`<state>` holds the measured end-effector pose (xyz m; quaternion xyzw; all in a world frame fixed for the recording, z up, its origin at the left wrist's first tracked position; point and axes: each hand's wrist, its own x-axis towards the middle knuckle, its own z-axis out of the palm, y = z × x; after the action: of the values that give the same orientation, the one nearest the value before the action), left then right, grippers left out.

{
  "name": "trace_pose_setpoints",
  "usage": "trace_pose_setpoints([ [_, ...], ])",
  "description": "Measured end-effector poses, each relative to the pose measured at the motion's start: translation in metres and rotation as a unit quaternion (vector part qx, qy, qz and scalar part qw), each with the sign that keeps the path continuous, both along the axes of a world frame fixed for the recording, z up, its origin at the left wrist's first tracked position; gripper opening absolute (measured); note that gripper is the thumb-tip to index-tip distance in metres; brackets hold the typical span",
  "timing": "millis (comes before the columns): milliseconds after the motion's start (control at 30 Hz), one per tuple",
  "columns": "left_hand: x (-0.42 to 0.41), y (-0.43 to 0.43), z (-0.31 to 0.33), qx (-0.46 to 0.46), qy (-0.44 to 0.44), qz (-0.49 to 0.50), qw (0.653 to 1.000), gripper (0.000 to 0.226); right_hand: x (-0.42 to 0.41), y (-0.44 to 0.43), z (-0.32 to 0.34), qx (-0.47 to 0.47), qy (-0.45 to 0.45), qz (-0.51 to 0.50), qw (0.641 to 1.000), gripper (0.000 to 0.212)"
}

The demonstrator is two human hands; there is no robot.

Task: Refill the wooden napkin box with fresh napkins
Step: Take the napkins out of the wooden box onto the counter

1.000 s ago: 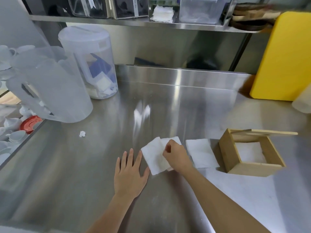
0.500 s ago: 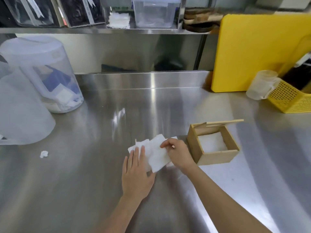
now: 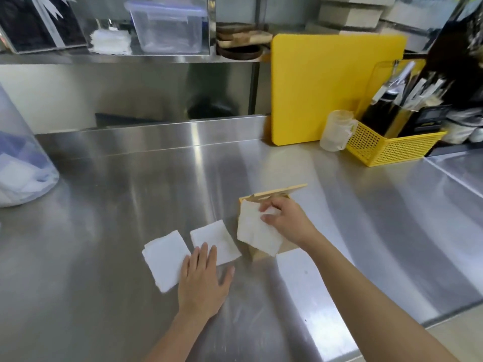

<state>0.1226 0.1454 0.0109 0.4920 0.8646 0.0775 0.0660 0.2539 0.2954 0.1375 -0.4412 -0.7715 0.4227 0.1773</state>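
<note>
The right hand (image 3: 286,222) pinches a napkin (image 3: 257,235) over the box (image 3: 261,253), its lid (image 3: 281,190) raised beyond, while the left hand (image 3: 202,282) lies spread flat, holding nothing, fingertips on two napkins (image 3: 213,237) lying on bare bench (image 3: 366,218).

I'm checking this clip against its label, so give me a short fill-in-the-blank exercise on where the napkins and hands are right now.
1. The right hand holds a napkin over the open ____ box.
2. ____ more napkins lie flat on the counter left of the box.
3. The left hand rests flat, its fingers touching the nearer napkins.
4. The cutting board leaning at the back is ____.

Missing words: wooden; Two; yellow
</note>
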Motion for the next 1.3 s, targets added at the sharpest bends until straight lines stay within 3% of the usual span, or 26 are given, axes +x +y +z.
trace_pose_setpoints([
  [167,0.002,0.0,-0.005,0.0,0.019,-0.001,1.0,0.078,0.012,0.018,-0.01,0.02,-0.078,-0.001,0.997,0.029],
  [367,0.004,-0.001,-0.004,-0.005,0.01,0.002,1.0,0.076,0.007,0.031,-0.015,0.091,-0.163,0.025,0.982,0.026],
  [533,0.005,-0.002,-0.003,-0.012,0.005,0.002,1.0,0.075,-0.004,0.041,-0.029,0.155,-0.219,0.134,0.954,0.015],
  [633,0.006,-0.002,-0.002,-0.014,0.0,0.0,1.0,0.076,-0.008,0.046,-0.036,0.173,-0.23,0.14,0.947,0.021],
  [733,0.006,-0.003,-0.003,-0.012,-0.006,-0.002,1.0,0.076,-0.01,0.047,-0.037,0.18,-0.313,0.197,0.912,0.028],
  [867,0.005,-0.002,-0.002,-0.021,-0.018,-0.007,1.0,0.075,-0.011,0.053,-0.038,0.231,-0.352,0.232,0.877,0.039],
  [1133,0.004,-0.001,-0.007,-0.02,-0.011,-0.01,1.0,0.074,-0.005,0.05,-0.039,0.418,-0.308,0.253,0.816,0.031],
  [1233,0.004,0.0,-0.005,-0.013,-0.011,-0.004,1.0,0.074,-0.007,0.048,-0.031,0.325,-0.33,0.261,0.847,0.011],
  [1300,0.004,-0.001,-0.005,-0.011,-0.014,-0.003,1.0,0.074,-0.011,0.051,-0.032,0.221,-0.41,0.248,0.849,0.02],
])
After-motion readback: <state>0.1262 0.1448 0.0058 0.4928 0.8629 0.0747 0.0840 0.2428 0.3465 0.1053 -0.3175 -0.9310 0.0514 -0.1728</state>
